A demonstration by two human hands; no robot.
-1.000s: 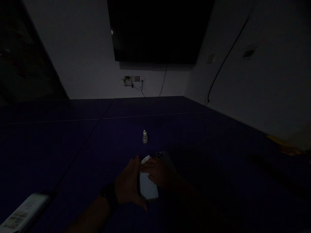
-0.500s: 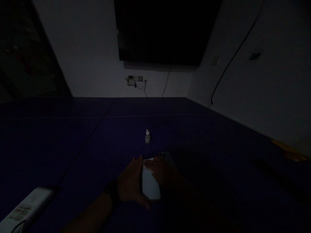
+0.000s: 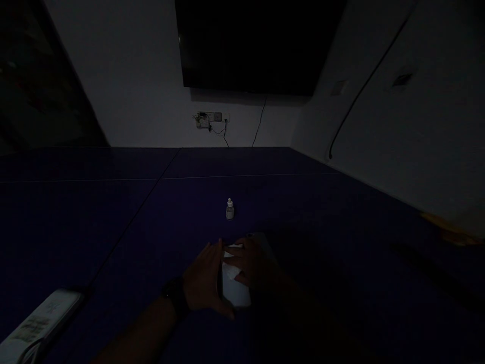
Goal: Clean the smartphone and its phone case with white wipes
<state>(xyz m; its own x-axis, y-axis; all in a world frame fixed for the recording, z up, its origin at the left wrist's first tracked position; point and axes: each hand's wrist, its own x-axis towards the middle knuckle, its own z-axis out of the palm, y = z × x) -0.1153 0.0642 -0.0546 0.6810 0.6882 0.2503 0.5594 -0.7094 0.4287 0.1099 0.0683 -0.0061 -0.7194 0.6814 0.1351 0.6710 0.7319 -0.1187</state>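
A phone (image 3: 238, 297) with a pale, shiny upper face lies flat on the dark purple surface. My left hand (image 3: 204, 280), wearing a dark wristwatch (image 3: 175, 294), steadies it, fingers along the left edge and thumb near the bottom corner. Pressed onto the phone's upper half is a crumpled white wipe (image 3: 230, 272), under the fingers of my right hand (image 3: 248, 265). Partly hidden behind that hand lies a grey flat object (image 3: 261, 240), perhaps another phone. A small dropper bottle (image 3: 230, 210) with a white top stands upright beyond the phone.
At the lower left lies a white power strip (image 3: 40, 323) with a cable. A large dark television (image 3: 250, 45) hangs on the far wall, above sockets (image 3: 208, 118) and wires. Something yellow-orange (image 3: 449, 228) lies by the right wall. The room is very dim.
My right hand has shifted the wipe slightly down the phone, with its fingers more spread. My left hand stays at the edge. The view has tilted slightly.
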